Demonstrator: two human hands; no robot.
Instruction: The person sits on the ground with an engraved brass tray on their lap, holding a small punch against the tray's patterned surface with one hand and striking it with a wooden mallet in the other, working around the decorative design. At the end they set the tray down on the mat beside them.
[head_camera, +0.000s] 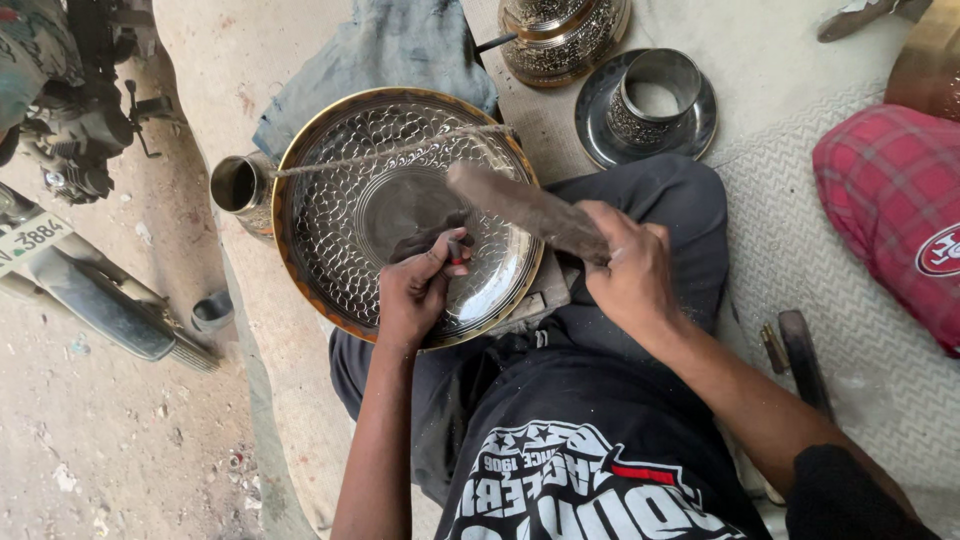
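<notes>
The round engraved metal tray (400, 210) lies on the person's lap, and a thin cord (390, 152) crosses its far part. The left hand (415, 290) pinches a small punch tool (455, 250) against the tray surface, with the tip hidden by the fingers. The right hand (630, 275) is closed around a wooden mallet (525, 208), which covers the right rim. Far right stands a metal cup on a saucer (650, 105); a red checked cushion (890, 215) is cut off at the right edge.

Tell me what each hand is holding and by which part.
The right hand grips a wooden mallet by its lower end. The left hand pinches a small punch near its top, tip on the engraved tray.
</notes>
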